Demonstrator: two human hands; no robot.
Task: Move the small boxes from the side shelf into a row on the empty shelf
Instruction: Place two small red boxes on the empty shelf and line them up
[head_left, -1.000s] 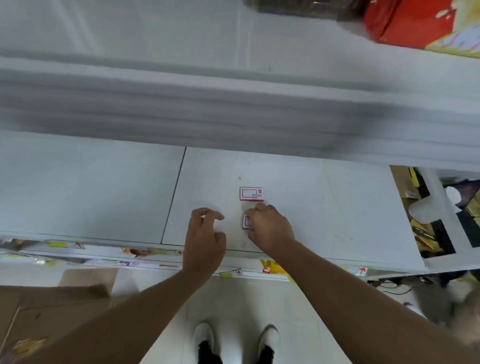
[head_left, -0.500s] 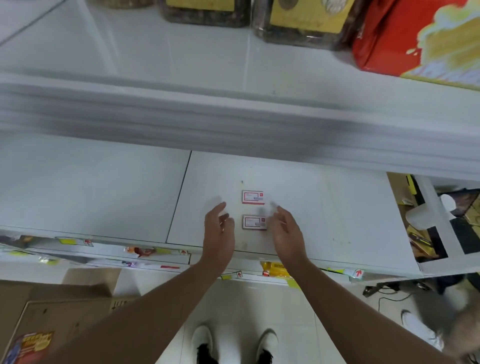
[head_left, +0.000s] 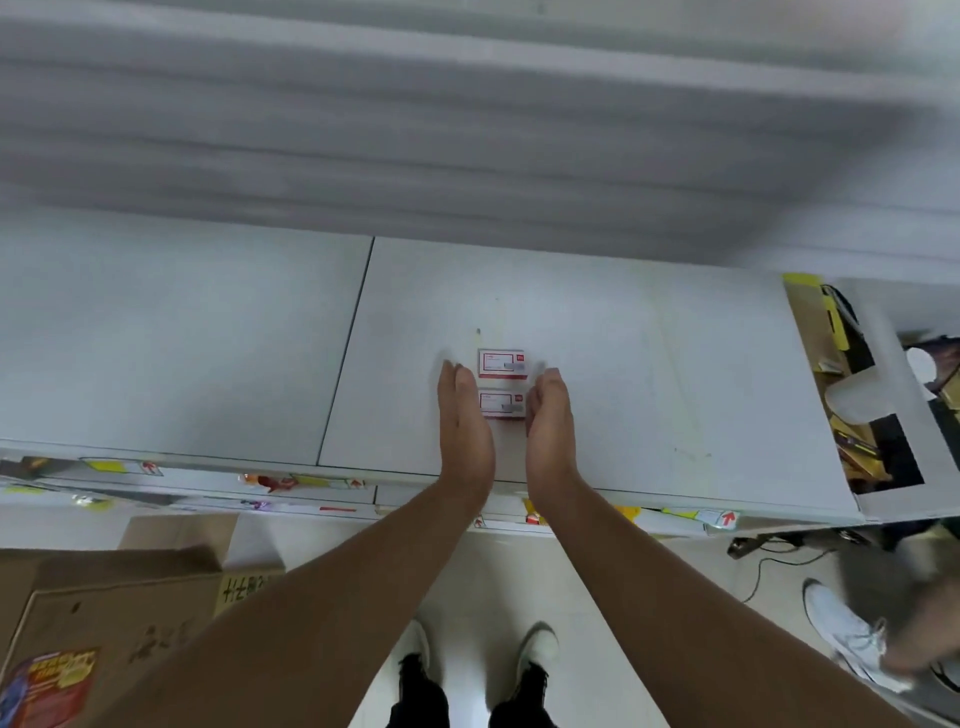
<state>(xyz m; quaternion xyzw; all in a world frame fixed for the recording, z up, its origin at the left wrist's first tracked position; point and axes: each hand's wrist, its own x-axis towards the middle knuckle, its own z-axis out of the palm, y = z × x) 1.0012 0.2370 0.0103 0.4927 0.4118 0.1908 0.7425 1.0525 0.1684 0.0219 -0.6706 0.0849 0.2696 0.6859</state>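
Observation:
Two small white boxes with red trim lie flat on the white shelf (head_left: 649, 374), one behind the other. The far box (head_left: 502, 362) sits just beyond my fingertips. The near box (head_left: 502, 404) lies between my two palms. My left hand (head_left: 464, 427) stands on edge, fingers straight, against the boxes' left side. My right hand (head_left: 549, 430) stands the same way against their right side. Neither hand grips a box; both press flat from the sides.
A seam (head_left: 345, 353) splits the shelf boards left of the boxes. An upper shelf edge (head_left: 467, 130) overhangs, blurred. A side shelf unit (head_left: 883, 389) with yellow clutter stands at right. A cardboard carton (head_left: 104, 639) lies on the floor at left; another person's shoe (head_left: 841, 634) at right.
My right hand let go of the near box a second ago. Both hands then flattened and closed in on the two boxes from either side. The view tilted downward.

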